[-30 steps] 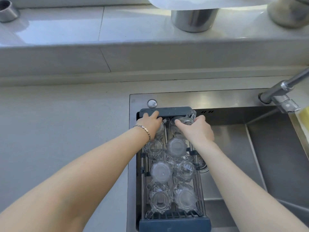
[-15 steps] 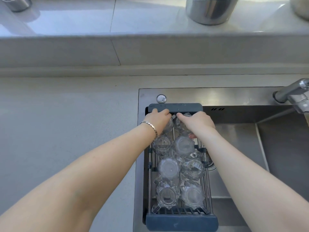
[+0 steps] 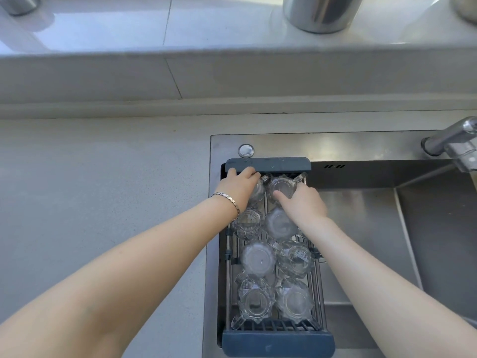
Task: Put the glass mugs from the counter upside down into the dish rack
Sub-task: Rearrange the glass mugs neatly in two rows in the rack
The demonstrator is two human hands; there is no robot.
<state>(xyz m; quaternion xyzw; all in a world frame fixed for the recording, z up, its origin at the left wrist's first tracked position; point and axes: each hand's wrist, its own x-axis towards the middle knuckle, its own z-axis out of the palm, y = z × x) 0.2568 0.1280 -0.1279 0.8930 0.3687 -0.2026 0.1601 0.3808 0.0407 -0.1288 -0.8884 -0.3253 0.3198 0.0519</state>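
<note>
A pale grey stone worktop [image 3: 103, 197] fills the left of the frame, with a stainless steel sink [image 3: 387, 228] at right and a dark blue-ended wire dish rack [image 3: 277, 344] spanning its left side. We count eight clear faceted glass mugs [image 3: 258, 258] in the rack, all base up, in two columns of four; none shows on the worktop. Our left hand [image 3: 241, 187] is curled over the top-left mug, fingertips touching the rack's far end. Our right hand [image 3: 303, 202] is closed round the top-right mug [image 3: 281, 186]. We judge them rigid, weighty, breakable and slick (possibly wet), best held around the body or by the handle, and set down gently against their neighbours.
</note>
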